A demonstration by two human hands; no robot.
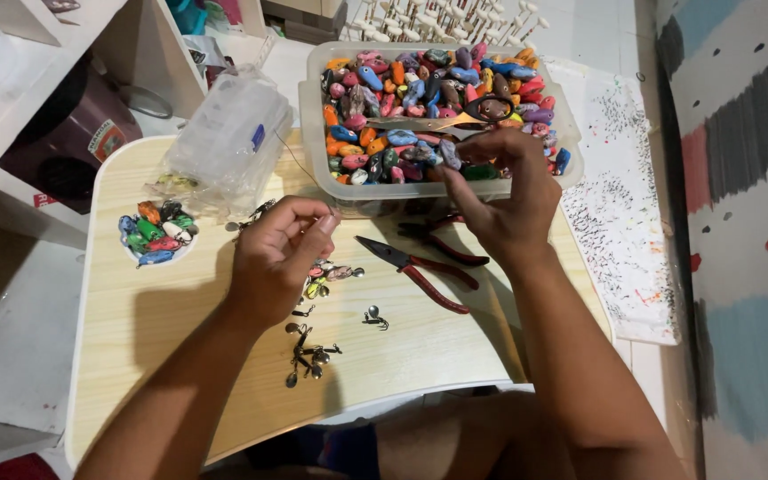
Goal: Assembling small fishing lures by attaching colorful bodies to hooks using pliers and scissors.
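My left hand (277, 253) hovers over the small wooden table (162, 356), fingers pinched on a small metal piece above a scatter of little metal hooks and spinner parts (313, 342). My right hand (504, 191) is raised in front of the clear plastic tub (317, 169) of painted, many-coloured fishing lure bodies (402, 98), its fingers pinched on something small; what it is I cannot make out. Scissors (482, 111) lie on top of the lures in the tub.
Red-handled pliers (420, 267) lie on the table between my hands. A cup recess at the left holds several painted lures (155, 233). A clear plastic bag over a parts box (224, 142) sits at the back left. A paint-speckled white sheet (615, 222) lies on the right.
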